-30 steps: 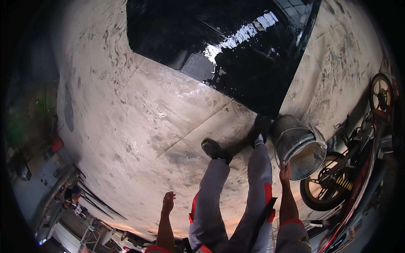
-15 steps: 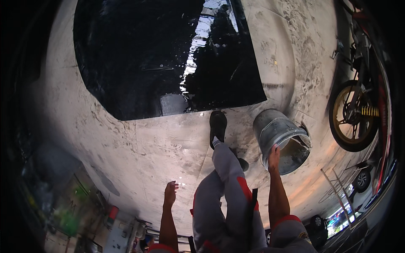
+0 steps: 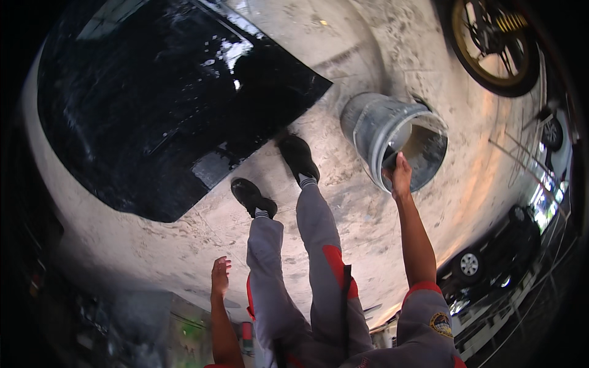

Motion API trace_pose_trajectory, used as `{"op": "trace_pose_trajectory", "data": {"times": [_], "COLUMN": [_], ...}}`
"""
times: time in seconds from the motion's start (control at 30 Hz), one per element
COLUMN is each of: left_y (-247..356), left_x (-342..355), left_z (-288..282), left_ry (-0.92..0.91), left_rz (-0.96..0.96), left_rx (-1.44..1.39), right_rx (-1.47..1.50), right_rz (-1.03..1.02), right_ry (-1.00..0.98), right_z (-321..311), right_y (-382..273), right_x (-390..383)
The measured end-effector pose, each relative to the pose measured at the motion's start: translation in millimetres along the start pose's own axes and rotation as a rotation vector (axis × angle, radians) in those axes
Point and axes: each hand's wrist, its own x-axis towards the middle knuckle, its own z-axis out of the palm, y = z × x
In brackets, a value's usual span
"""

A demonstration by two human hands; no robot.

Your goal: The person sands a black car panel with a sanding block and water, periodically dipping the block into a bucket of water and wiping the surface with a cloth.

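Observation:
My right hand [image 3: 400, 175] is closed on the near rim of a worn grey plastic bucket [image 3: 367, 127], thumb uppermost. The bucket leans with its mouth toward me, and murky liquid shows inside. A small dark patch sits at the rim beside my fingers; what it is I cannot make out. My left hand [image 3: 220, 277] hangs free at my left side, fingers apart and slightly bent, holding nothing. Ahead of my feet lies a big glossy black panel [image 3: 153, 116], like a car hood, with wet-looking streaks and bright reflections.
My black shoes [image 3: 299, 156] stand close to the panel's near edge on a stained concrete floor [image 3: 245, 236]. A motorcycle wheel [image 3: 491, 49] with a gold rim is at the far right. Dark parked vehicles [image 3: 491, 260] line the right side, near a metal frame [image 3: 531, 159].
My view has turned, so the panel now sits further left and slanted. Both feet show side by side. My right hand still grips the bucket, its wrist now higher in view.

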Motion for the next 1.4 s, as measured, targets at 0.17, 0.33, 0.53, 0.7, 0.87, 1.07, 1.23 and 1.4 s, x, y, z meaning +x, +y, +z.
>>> {"op": "trace_pose_trajectory", "data": {"times": [0.17, 0.33, 0.53, 0.7, 0.87, 1.07, 1.23, 1.4], "left_y": [31, 30, 49, 69, 64, 28, 6, -9], "left_x": [9, 22, 23, 23, 38, 30, 41, 82], "left_z": [-33, -28, 43, 102, 147, 142, 128, 120], "left_ry": [0.006, -0.005, -0.073, -0.146, -0.201, -0.196, -0.184, -0.168], "left_rz": [-0.002, 0.042, 0.002, 0.037, 0.054, 0.000, 0.041, 0.206], "left_rx": [0.118, 0.203, 0.224, 0.109, 0.105, 0.130, 0.035, 0.099], "right_rx": [0.206, -0.009, -0.201, -0.772, -0.750, -0.504, -0.190, -0.093], "right_rz": [0.117, 0.119, 0.078, -0.280, -0.424, -0.400, -0.474, -0.554], "right_ry": [0.155, 0.266, 0.279, 0.574, 0.384, 0.167, 0.085, 0.405], "right_z": [-19, -24, -38, -21, -1, 5, -20, 3], "right_y": [-13, -3, 39, 51, 79, 113, 98, -41], "right_x": [3, 34, 92, 146, 201, 218, 166, 34]}}
